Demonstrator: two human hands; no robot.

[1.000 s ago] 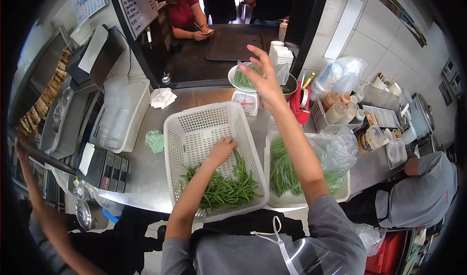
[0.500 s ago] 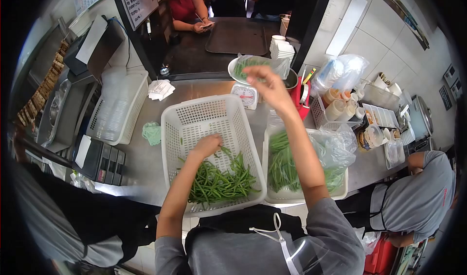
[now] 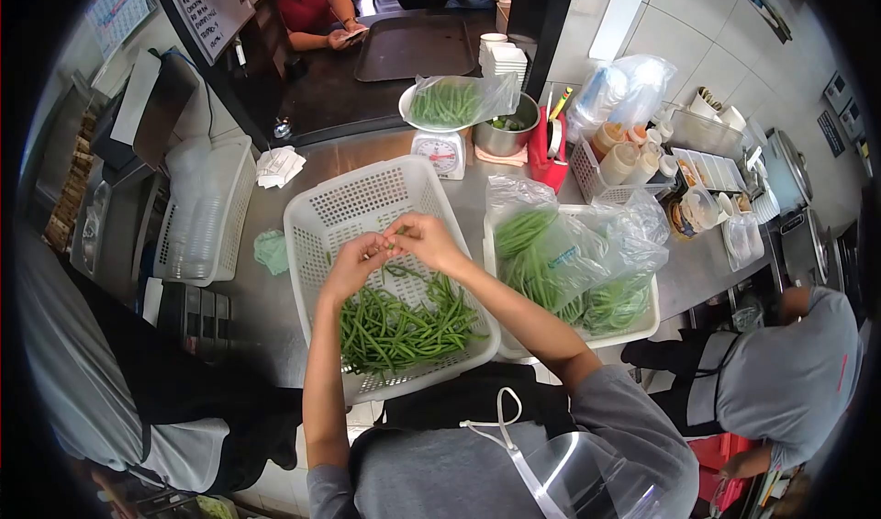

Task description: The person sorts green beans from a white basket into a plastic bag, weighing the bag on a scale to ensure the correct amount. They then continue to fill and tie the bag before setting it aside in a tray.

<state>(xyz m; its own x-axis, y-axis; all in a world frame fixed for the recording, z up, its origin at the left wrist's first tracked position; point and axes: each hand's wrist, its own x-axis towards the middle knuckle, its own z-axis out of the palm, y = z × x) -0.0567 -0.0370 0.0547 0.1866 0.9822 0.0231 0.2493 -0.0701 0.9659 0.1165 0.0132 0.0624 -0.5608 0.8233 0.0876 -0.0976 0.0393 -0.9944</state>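
- A green bean (image 3: 401, 231) sits between the two hands, above the middle of the white perforated basket (image 3: 353, 193); it is mostly hidden by the fingers, so its full length cannot be told.
- Loose green beans (image 3: 399, 331) lie tangled in the near half of the basket, a few strays apart from the heap on its floor.
- A single bean looks very light, slim and fairly firm: it should flex a little, then snap if bent hard. The skin looks smooth and may slip slightly if damp, though dampness cannot be told.
- The best hold seems to be thumb against forefinger, close to an end, pressed lightly so the pod does not bruise. In the heap, a bean lying on top with a free end should come away more easily than one crossed by others.
- The left hand (image 3: 353, 264) is over the basket's left part, thumb and fingertips pinched on the bean, the other fingers curled. Its forearm rises steeply over the basket's near left corner.
- The right hand (image 3: 427, 244) is over the basket's middle, fingertips turned in to meet the left ones and closed on the same bean. Its forearm slants in across the basket's right wall.
- Both wrists are raised clear of the heap in the basket.
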